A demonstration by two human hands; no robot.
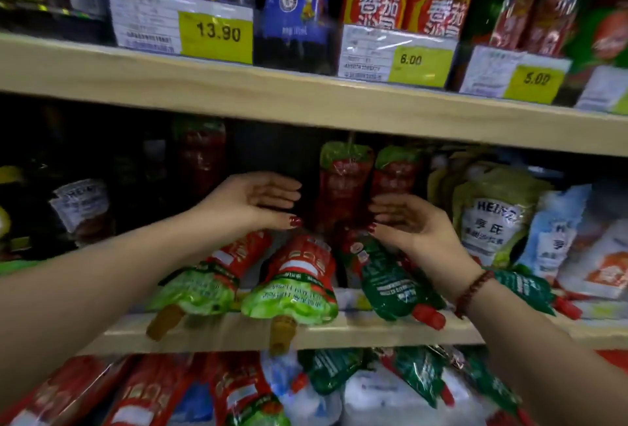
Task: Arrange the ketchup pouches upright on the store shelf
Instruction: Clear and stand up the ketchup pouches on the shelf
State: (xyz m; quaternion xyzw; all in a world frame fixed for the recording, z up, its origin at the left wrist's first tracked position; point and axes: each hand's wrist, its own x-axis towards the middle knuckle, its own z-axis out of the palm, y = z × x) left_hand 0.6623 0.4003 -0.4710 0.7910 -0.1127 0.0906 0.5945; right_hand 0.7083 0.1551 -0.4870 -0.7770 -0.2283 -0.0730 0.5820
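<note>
Head-camera view of store shelving, with two bare arms reaching in.

Nearest, on the lowest shelf, loose pouches (pixel 238 391) in red and green lie flat in a jumble. Above them is the near edge of the middle shelf (pixel 373 332). Three ketchup pouches lie tipped over on it, with their spouts pointing toward the viewer and hanging past the edge. The left pouch (pixel 204 286) and the middle pouch (pixel 295 286) have light green tops and tan caps. To their right is a dark green pouch (pixel 390 283) with a red cap. A fourth fallen pouch (pixel 523 289) shows partly behind the right wrist, which wears a bead bracelet (pixel 474 291).

Both hands hover just above the fallen pouches, holding nothing. The left hand (pixel 258 199) is spread wide, palm facing right. The right hand (pixel 407 225) is also wide, palm facing left, with its fingers loosely curved. Both thumbs sit close to the pouch bases, but whether they touch cannot be told.

Behind the hands, two upright pouches (pixel 343 181) stand side by side at the back. Heinz pouches (pixel 492 218) stand to their right. Farthest up, yellow price tags (pixel 217 35) line the top shelf.

The step in hand looks like lifting a fallen pouch. It would go best one pouch at a time: grip the body, swing the spout upward and seat the base flat in front of the standing pair. The overhanging neighbours could easily be nudged off the edge.
</note>
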